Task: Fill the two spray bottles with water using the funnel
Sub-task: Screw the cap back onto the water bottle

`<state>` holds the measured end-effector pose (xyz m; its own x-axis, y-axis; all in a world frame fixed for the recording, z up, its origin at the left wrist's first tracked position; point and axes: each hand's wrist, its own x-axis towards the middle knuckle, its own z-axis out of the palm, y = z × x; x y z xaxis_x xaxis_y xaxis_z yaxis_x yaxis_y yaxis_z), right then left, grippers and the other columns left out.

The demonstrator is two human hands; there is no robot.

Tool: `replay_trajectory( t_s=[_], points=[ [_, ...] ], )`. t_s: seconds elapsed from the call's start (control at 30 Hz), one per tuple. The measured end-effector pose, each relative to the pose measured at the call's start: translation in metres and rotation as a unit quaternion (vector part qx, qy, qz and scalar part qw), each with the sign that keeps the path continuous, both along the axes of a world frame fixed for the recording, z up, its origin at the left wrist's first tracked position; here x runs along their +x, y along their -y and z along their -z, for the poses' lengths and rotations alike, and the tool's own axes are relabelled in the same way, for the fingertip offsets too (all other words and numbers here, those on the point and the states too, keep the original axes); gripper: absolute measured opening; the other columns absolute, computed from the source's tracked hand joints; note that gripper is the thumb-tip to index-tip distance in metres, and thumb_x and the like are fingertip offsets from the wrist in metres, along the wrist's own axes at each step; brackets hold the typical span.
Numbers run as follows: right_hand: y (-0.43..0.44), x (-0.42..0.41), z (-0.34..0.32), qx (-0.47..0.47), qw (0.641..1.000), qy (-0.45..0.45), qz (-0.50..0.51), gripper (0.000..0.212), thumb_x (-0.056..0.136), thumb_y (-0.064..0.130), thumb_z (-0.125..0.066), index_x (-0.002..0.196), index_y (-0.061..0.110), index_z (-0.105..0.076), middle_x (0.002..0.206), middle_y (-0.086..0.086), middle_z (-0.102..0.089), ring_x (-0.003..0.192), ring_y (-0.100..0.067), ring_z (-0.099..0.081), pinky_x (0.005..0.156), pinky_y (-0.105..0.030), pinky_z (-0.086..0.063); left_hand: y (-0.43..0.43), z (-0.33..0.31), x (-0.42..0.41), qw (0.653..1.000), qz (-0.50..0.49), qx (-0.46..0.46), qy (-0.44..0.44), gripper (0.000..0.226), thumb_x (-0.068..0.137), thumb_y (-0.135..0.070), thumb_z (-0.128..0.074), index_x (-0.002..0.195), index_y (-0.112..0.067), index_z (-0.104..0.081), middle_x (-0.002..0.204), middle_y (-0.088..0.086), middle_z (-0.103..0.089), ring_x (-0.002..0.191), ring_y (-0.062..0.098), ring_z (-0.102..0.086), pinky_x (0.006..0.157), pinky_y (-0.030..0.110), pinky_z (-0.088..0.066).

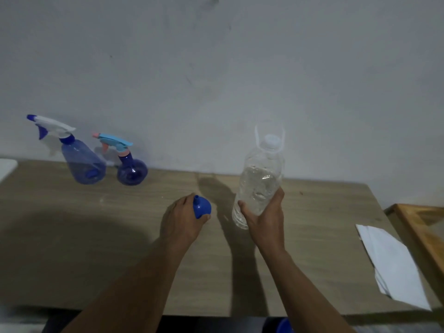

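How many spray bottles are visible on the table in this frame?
2. The larger spray bottle with the white and blue trigger head stands at the table's far left by the wall; the smaller round spray bottle with the light blue trigger stands just right of it. None appear hidden.

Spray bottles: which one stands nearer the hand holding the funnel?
The small round spray bottle with the light-blue and pink trigger; the taller white-triggered spray bottle stands farther left.

matt wood table (312, 212), glossy plastic funnel (202, 207)
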<state>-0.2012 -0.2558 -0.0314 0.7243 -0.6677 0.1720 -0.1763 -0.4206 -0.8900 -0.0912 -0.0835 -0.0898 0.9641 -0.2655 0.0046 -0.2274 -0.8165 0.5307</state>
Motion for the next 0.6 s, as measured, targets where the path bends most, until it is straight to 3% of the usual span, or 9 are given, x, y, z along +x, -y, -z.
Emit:
replay_trajectory(
  t_s=[0.13,0.37,0.6],
  points=[
    [0.000,0.009,-0.005,-0.018,0.999,-0.017,-0.024,0.102,0.081,0.030,-0.082,0.152,0.037,-0.009,0.144,-0.003,-0.053,0.121,-0.022,-0.058,0.093,-0.032,-0.049,-0.001,0.002,0.005,1.000,0.018,-0.008,0.002,0.070,0.080,-0.049,-0.076,0.139,-0.022,-0.052,0.133,-0.001,-0.061,0.121,0.023,-0.057,0.104,0.040,-0.047],
    [-0.013,0.046,-0.008,-0.043,0.997,-0.021,-0.066,0.105,0.082,0.028,-0.082,0.153,0.040,-0.005,0.140,-0.006,-0.057,0.117,-0.028,-0.062,0.092,-0.040,-0.053,-0.018,-0.002,0.039,0.999,-0.003,-0.040,0.000,0.070,0.079,-0.047,-0.077,0.138,-0.021,-0.052,0.129,0.001,-0.063,0.116,0.023,-0.060,0.100,0.040,-0.049],
    [-0.039,0.106,-0.016,-0.042,0.994,0.018,-0.101,0.123,0.083,0.021,-0.081,0.149,0.058,0.015,0.158,-0.001,-0.039,0.137,-0.025,-0.049,0.108,-0.047,-0.046,-0.049,-0.003,0.094,0.999,-0.020,-0.020,0.015,0.058,0.080,-0.040,-0.076,0.128,-0.019,-0.052,0.116,0.003,-0.065,0.102,0.023,-0.063,0.088,0.040,-0.054]
  ],
)
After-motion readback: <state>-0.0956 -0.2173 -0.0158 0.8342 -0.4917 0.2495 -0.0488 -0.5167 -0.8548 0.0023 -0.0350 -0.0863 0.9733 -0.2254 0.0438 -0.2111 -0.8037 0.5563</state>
